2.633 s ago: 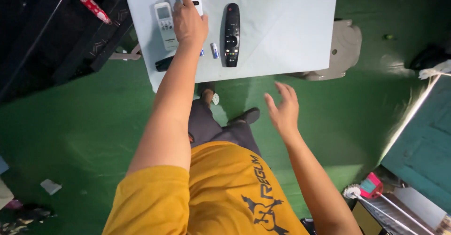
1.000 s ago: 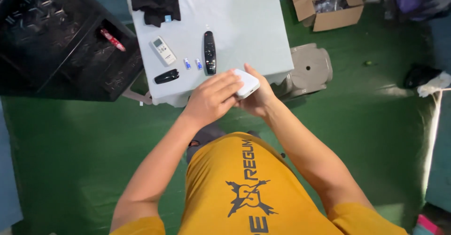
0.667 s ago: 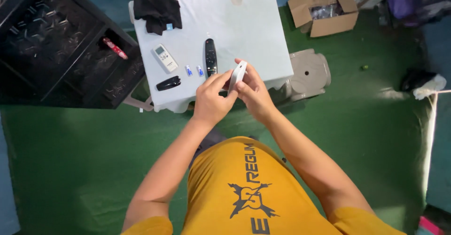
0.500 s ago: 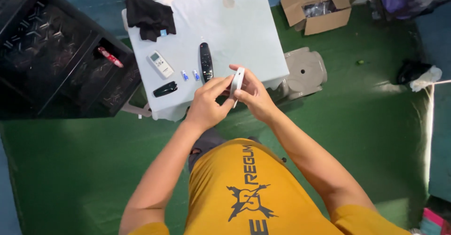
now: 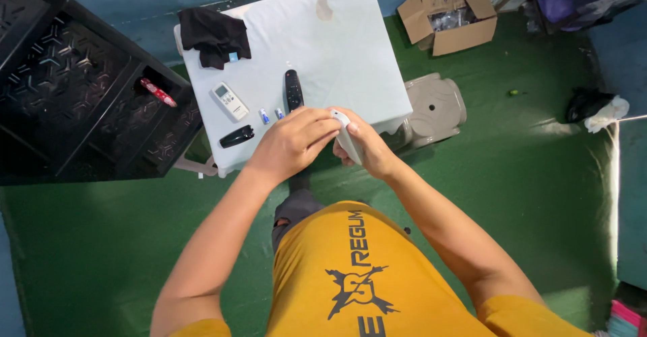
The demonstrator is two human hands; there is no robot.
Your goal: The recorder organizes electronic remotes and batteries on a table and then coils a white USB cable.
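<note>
Since a moment ago the white remote has tilted flatter between both hands, the left hand now curled over its upper end and the right hand gripping beneath (fingers closed around it, off the bench). Just beyond the fingers lie a black remote, two batteries, a small white remote and a black cover; nothing blocks them.

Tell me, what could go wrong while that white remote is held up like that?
The flat white plastic remote is pinched between the left hand and right hand beyond the table's edge, so a slip would likely drop it onto the green floor. The two small blue-and-white batteries lie loose beside the long black remote; a bump might roll them off.
</note>
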